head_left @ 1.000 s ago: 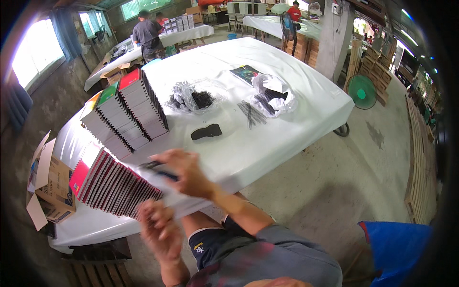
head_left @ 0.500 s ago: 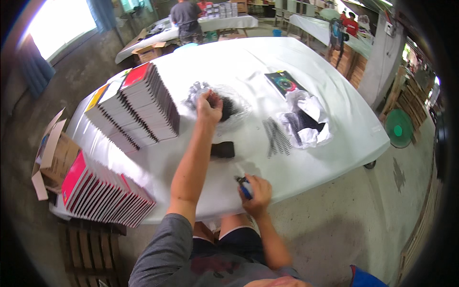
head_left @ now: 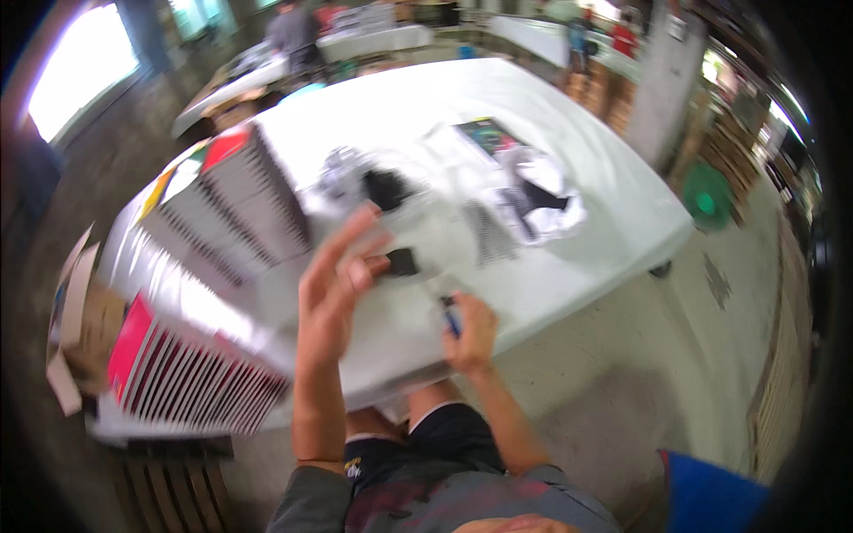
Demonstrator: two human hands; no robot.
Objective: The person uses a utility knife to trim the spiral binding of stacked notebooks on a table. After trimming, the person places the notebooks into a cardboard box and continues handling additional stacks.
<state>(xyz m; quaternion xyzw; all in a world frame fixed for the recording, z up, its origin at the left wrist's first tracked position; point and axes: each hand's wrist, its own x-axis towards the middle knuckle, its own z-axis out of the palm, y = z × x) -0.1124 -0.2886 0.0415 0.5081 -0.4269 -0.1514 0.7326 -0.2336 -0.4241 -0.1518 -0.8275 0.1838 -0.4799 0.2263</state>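
My left hand [head_left: 336,282] is raised over the near side of the table, somewhat blurred, with its fingers spread and nothing seen in them. Just beyond its fingertips lies a small flat black piece [head_left: 403,261]. My right hand [head_left: 472,332] grips blue-handled pliers [head_left: 452,317] near the front edge, their tip pointing away from me. Farther off, a black bundle [head_left: 385,188] rests in crumpled clear plastic. Dark binding coils [head_left: 489,233] lie side by side to the right, beside a white wrapping [head_left: 569,216] opened around more black material.
Tall stacks of coil-bound books [head_left: 233,209] stand on the white-covered table [head_left: 613,160] at left. A row of pink-covered books [head_left: 195,369] fills the near left corner, with an open carton [head_left: 93,329] alongside. A dark-covered book [head_left: 487,135] lies toward the back. People work at far tables.
My left hand has pulled back from the plastic-wrapped black bundle toward me, and its fingers have spread. My right hand keeps the pliers. The whole view has shifted slightly.
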